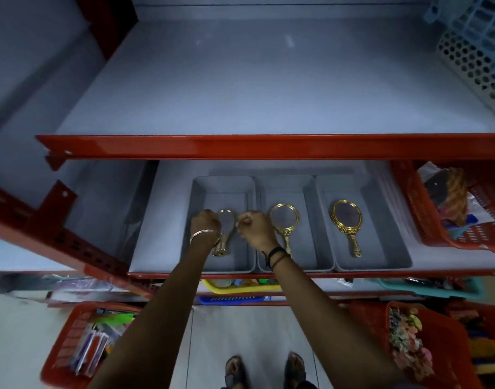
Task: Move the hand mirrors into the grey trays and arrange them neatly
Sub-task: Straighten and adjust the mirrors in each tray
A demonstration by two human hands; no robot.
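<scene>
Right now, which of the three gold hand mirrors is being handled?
The gold hand mirror in the leftmost grey tray; both hands are on it. The other two lie untouched in their own trays.

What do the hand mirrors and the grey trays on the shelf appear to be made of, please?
The hand mirrors, such as the right mirror, have shiny gold, ornately embossed frames with bright glints; that suggests metal or gold-coated plastic, and the picture cannot settle which. Their oval faces look like dull reflective glass. The grey trays, like the right tray, look like matte moulded plastic: uniform colour, rounded corners, thin smooth walls.
</scene>
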